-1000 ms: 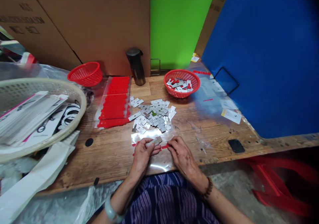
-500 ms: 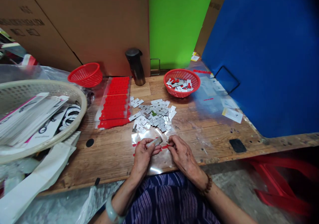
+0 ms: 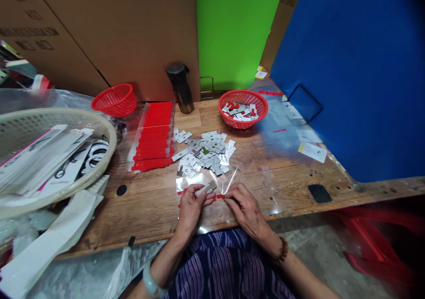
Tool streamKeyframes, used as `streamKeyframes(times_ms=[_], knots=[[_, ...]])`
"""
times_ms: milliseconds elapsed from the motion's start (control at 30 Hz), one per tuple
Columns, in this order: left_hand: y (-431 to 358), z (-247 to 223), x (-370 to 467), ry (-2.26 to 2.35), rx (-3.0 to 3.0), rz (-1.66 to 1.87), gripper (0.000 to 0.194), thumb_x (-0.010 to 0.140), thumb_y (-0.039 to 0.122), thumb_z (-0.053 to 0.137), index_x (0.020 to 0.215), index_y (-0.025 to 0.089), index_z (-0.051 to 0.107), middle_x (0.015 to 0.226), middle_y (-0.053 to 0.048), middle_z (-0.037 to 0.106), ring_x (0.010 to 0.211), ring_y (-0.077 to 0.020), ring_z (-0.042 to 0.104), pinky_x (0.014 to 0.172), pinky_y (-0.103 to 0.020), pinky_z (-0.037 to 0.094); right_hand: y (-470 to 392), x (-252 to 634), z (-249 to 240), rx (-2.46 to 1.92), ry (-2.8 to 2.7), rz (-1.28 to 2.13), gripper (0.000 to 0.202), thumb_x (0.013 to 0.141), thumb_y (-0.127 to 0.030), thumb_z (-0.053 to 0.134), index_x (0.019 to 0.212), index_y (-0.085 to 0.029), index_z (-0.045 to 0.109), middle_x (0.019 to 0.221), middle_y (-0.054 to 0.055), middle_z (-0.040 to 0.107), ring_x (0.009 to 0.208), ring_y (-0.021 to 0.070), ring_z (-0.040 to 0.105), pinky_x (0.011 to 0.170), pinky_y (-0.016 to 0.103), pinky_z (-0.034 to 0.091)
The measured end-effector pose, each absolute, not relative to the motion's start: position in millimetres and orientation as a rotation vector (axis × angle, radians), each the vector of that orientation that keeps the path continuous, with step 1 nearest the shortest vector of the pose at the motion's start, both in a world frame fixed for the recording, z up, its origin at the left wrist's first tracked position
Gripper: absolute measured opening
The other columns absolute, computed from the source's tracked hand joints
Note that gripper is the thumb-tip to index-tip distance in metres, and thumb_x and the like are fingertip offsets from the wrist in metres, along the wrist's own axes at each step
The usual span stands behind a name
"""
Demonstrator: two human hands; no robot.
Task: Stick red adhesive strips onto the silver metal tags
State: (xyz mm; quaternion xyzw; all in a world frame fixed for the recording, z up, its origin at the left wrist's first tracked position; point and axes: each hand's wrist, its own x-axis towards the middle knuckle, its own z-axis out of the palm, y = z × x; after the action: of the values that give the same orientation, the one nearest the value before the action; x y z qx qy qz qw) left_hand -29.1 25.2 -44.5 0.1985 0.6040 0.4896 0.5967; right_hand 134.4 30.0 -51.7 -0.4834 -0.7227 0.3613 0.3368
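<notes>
My left hand (image 3: 190, 208) grips a small silver rectangular plate (image 3: 210, 187) between thumb and fingers. Just to its right, my right hand (image 3: 247, 208) pinches the end of a small red adhesive piece (image 3: 220, 196). Beneath both hands lies a clear plastic sheet (image 3: 186, 182), with more red pieces on it partly hidden by my left fingers. Ahead of the hands spreads a loose pile of similar silver plates (image 3: 212, 155). Clear sheets covered in red pieces (image 3: 152, 133) are stacked left of the pile.
Behind the pile stands a red basket (image 3: 227, 120) holding plates with red pieces. Another red basket (image 3: 114, 104) and a dark bottle (image 3: 182, 88) are farther left. A large cream basket (image 3: 111, 144) with printed cards crowds the left side. A blue panel (image 3: 358, 91) bounds the right.
My right hand has shifted slightly right and down with the red piece at its fingertips, and the clear sheet's glare has changed. My left hand still holds the plate in nearly the same place.
</notes>
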Motion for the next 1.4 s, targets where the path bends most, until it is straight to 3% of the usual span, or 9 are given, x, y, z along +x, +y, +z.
streamKeyframes(times_ms=[300, 533, 733, 1400], knots=[[25.7, -41.8, -28.4, 1.376, 0.456, 1.145, 0.04, 0.067, 0.025, 0.073, 0.1, 0.012, 0.054, 0.081, -0.008, 0.07, 0.071, -0.0194, 0.071, 0.073, -0.029, 0.056, 26.8, 142.8, -46.4, -1.06, -2.067, 1.011, 0.012, 0.088, -0.014, 0.046, 0.082, -0.02, 0.054, 0.088, 0.004, 0.055, 0.088, 0.0181, 0.05, 0.08, 0.033, 0.04], [28.7, -33.8, -34.4, 1.282, 0.31, 1.039, 0.027, 0.073, 0.009, 0.065, 0.098, 0.008, 0.056, 0.077, -0.011, 0.072, 0.068, -0.0169, 0.07, 0.068, -0.023, 0.056, 28.5, 144.9, -36.5, -1.231, -1.689, 1.23, 0.005, 0.083, -0.021, 0.054, 0.08, -0.019, 0.051, 0.078, 0.0, 0.056, 0.076, 0.0145, 0.053, 0.071, 0.027, 0.043], [25.4, -11.3, -29.1, 1.197, 0.286, 0.938, 0.038, 0.072, 0.001, 0.061, 0.109, 0.005, 0.054, 0.078, -0.013, 0.072, 0.067, -0.0164, 0.07, 0.069, -0.022, 0.056, 36.1, 142.3, -24.1, -1.32, -1.619, 1.176, 0.009, 0.081, -0.024, 0.056, 0.074, -0.019, 0.053, 0.072, -0.001, 0.056, 0.071, 0.0139, 0.053, 0.067, 0.026, 0.041], [19.9, -4.8, -22.5, 1.155, 0.341, 0.864, 0.036, 0.071, 0.003, 0.063, 0.106, 0.004, 0.051, 0.072, -0.015, 0.072, 0.066, -0.017, 0.07, 0.068, -0.023, 0.055, 36.6, 135.2, -16.1, -1.285, -1.704, 1.191, 0.009, 0.08, -0.012, 0.052, 0.074, -0.019, 0.05, 0.069, -0.003, 0.052, 0.065, 0.0106, 0.048, 0.062, 0.022, 0.037]])
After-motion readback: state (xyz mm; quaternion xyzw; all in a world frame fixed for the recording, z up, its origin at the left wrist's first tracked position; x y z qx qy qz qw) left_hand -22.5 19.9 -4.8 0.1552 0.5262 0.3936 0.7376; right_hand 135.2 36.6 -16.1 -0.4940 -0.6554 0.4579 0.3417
